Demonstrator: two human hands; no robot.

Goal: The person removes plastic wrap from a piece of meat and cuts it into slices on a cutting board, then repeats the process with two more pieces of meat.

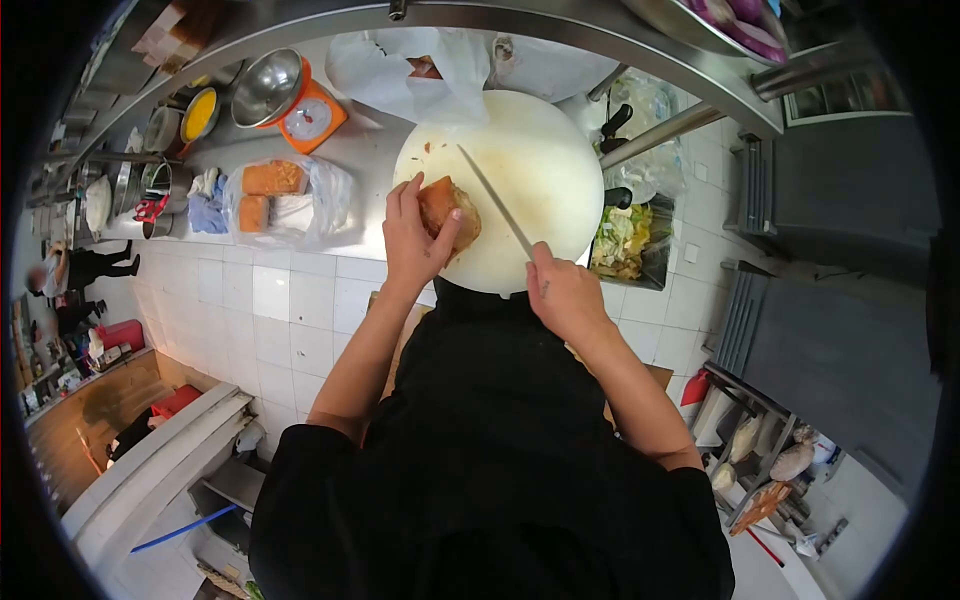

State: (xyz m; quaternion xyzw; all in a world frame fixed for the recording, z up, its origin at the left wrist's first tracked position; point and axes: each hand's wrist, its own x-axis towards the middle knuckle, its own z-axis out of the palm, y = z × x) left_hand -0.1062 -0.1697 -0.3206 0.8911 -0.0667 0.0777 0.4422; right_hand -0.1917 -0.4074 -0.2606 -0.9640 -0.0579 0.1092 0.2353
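Observation:
On a round white cutting board (540, 150) lies a browned piece of food (437, 203), perhaps bread or meat. My left hand (415, 240) grips it, thumb on the near side and fingers on the far left. My right hand (568, 298) is closed round the handle of a long knife (492, 198), whose blade lies diagonally over the board with its tip toward the upper left. Blade and food are apart. Small brown crumbs show near the board's upper left.
Left of the board are a plastic bag (335, 205) with orange-brown loaves (273, 179), an orange scale (312, 120) and a metal bowl (268, 88). A bin of leafy scraps (622, 243) stands at the right. A metal shelf rail (480, 18) arches overhead. People stand far left.

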